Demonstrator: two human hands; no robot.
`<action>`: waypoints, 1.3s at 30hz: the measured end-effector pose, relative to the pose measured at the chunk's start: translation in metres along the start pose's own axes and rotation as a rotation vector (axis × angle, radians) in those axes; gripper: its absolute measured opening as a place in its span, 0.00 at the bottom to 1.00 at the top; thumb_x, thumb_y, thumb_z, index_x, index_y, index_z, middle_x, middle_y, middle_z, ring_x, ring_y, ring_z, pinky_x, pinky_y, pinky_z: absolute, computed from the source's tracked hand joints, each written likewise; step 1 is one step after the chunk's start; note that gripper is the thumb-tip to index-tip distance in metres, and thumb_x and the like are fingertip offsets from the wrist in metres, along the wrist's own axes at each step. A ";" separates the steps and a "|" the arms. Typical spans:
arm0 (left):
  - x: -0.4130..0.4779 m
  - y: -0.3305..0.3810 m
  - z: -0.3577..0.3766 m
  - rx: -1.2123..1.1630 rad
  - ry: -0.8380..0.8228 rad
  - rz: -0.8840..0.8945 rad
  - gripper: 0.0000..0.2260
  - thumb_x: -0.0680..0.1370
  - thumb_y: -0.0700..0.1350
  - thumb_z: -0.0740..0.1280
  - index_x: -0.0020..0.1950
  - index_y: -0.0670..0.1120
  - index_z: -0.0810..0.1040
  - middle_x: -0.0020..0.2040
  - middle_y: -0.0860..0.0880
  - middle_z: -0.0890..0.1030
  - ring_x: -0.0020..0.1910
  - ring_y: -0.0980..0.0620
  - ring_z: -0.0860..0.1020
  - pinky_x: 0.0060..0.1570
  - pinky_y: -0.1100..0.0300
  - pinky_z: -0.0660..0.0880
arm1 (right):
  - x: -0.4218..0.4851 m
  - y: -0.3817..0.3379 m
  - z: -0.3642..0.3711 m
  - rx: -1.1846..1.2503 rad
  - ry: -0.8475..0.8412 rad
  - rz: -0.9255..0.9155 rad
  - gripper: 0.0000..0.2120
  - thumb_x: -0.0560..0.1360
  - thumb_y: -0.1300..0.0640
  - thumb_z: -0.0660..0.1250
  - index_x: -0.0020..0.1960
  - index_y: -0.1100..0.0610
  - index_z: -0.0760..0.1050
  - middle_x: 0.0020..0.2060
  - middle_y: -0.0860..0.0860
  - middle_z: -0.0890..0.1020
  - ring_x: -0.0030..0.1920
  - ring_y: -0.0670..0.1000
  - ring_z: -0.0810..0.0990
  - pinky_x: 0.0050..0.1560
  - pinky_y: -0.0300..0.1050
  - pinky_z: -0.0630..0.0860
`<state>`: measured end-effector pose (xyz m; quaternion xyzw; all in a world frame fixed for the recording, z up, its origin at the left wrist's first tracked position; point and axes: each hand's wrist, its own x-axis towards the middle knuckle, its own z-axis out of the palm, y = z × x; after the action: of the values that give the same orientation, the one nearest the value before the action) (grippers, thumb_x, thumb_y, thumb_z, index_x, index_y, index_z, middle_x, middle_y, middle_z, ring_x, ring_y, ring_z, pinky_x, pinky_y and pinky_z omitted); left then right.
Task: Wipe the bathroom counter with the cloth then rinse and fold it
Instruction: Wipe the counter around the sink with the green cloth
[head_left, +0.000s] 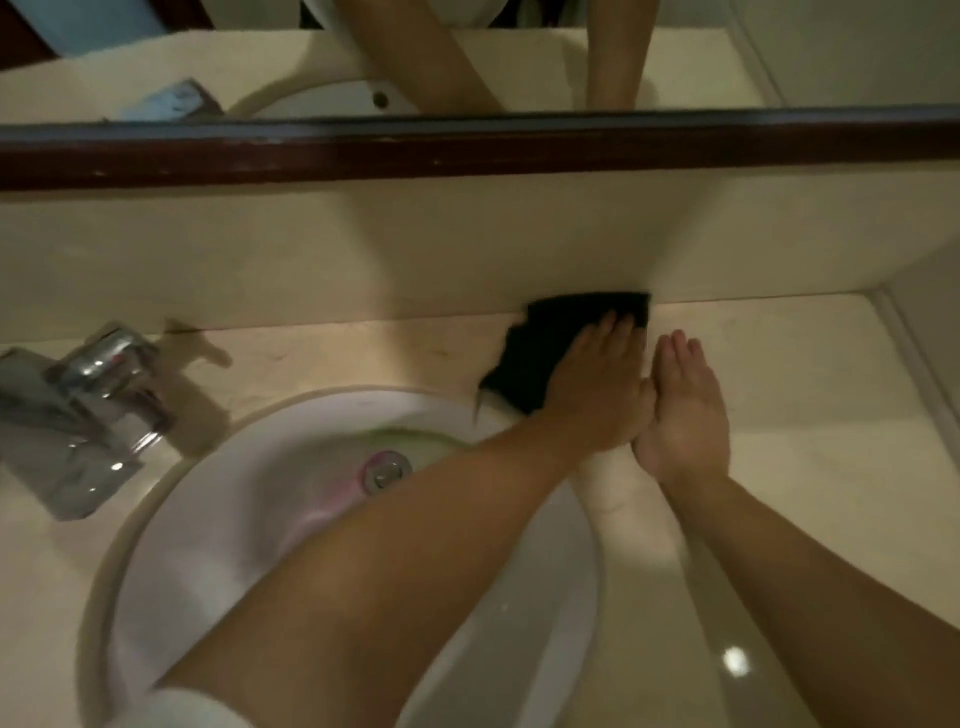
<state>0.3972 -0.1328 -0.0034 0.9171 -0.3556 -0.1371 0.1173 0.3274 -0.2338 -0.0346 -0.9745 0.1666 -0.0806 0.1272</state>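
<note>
No words to read

There are no letters, numbers, brand names or signs that can be read anywhere here. The picture is blurry, and nothing close to the hands has any writing on it.

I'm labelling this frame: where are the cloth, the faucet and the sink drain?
cloth (550, 338): head view, its dark middle.
faucet (98, 384): head view, chrome body.
sink drain (383, 470): head view, metal stopper.
</note>
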 end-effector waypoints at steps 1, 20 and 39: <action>0.011 0.000 -0.007 0.021 -0.014 0.067 0.27 0.82 0.49 0.48 0.80 0.41 0.50 0.80 0.43 0.52 0.79 0.47 0.50 0.76 0.53 0.44 | 0.000 0.001 0.000 0.018 -0.008 0.000 0.31 0.76 0.56 0.54 0.76 0.67 0.59 0.75 0.62 0.62 0.77 0.61 0.58 0.76 0.51 0.54; 0.005 0.024 0.006 0.179 -0.033 0.115 0.32 0.80 0.52 0.52 0.80 0.44 0.42 0.81 0.47 0.45 0.79 0.48 0.43 0.76 0.52 0.42 | 0.002 0.004 -0.029 0.819 0.047 0.282 0.24 0.81 0.58 0.51 0.77 0.58 0.60 0.75 0.52 0.66 0.74 0.49 0.63 0.75 0.40 0.56; -0.055 0.033 0.040 0.011 0.158 -0.314 0.33 0.79 0.56 0.48 0.77 0.35 0.55 0.78 0.34 0.55 0.77 0.35 0.52 0.74 0.43 0.49 | -0.022 0.068 -0.037 -0.186 -0.034 0.165 0.28 0.78 0.49 0.49 0.76 0.56 0.62 0.76 0.57 0.64 0.75 0.58 0.62 0.72 0.55 0.61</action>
<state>0.3244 -0.1232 -0.0214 0.9698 -0.1985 -0.0793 0.1171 0.2789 -0.2963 -0.0202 -0.9662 0.2509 -0.0373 0.0452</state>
